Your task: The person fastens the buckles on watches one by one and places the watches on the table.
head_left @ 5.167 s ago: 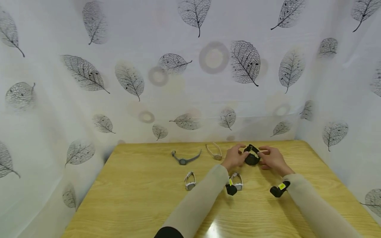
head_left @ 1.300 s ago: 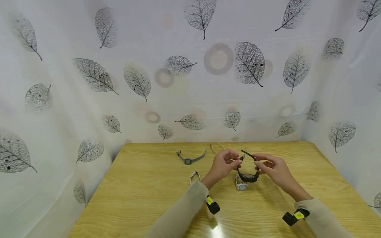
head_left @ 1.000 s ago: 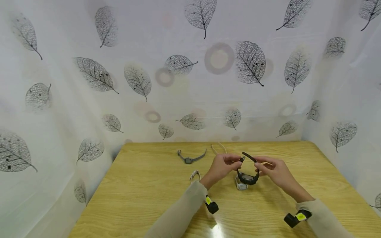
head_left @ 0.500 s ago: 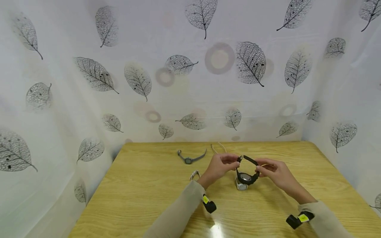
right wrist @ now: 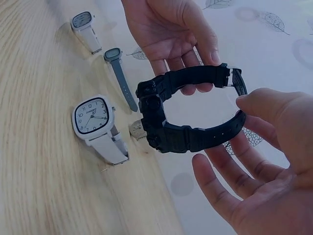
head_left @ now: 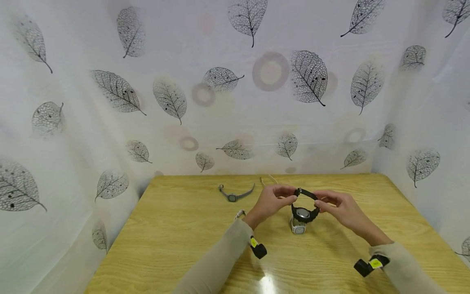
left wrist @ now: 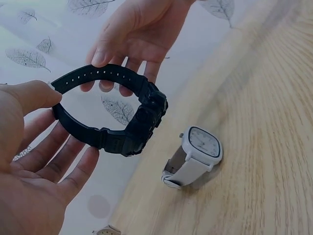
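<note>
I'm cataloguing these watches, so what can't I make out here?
Black round-cased watch: dial turned away, head view.
Left white-strapped watch: dial behind beige sleeve, head view.
Slim beige-strapped watch: dial behind left hand, head view.
Grey-strapped rectangular watch: markings too small, head view.

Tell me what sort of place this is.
Probably an indoor recording booth: a leaf-print curtain hangs behind and to both sides of a wood-grain table, and a black camera sits at each wrist.
</note>
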### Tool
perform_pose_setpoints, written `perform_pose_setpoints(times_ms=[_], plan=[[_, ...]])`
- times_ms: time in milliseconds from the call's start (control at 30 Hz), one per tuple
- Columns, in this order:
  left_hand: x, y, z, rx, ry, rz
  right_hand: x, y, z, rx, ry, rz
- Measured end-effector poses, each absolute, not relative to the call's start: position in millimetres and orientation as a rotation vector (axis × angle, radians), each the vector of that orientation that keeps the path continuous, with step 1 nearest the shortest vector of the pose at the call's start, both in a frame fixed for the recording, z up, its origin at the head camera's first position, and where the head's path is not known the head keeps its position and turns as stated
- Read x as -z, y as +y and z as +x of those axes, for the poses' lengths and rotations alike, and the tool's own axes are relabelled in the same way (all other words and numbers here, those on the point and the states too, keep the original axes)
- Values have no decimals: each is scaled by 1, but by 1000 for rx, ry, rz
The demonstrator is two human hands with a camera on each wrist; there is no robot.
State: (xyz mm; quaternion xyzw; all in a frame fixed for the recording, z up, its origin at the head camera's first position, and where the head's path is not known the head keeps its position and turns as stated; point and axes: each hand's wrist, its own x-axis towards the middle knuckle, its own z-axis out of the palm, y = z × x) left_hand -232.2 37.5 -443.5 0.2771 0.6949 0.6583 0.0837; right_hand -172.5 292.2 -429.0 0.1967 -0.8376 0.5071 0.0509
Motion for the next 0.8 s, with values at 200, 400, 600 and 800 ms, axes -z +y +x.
perform_pose_setpoints(times_ms=[200, 400, 600, 800], plan=[[441, 38, -234, -1960, 2087, 863, 424, 290, -174, -1498, -2578, 584], [441, 37, -232, -1997, 2059, 828, 423, 289, -175, -1501, -2575, 610], [439, 38, -233, -2035, 2052, 828, 421, 286, -178, -1500, -2576, 614], [439, 36, -233, -2016, 2050, 842, 421, 285, -179, -1481, -2569, 632]])
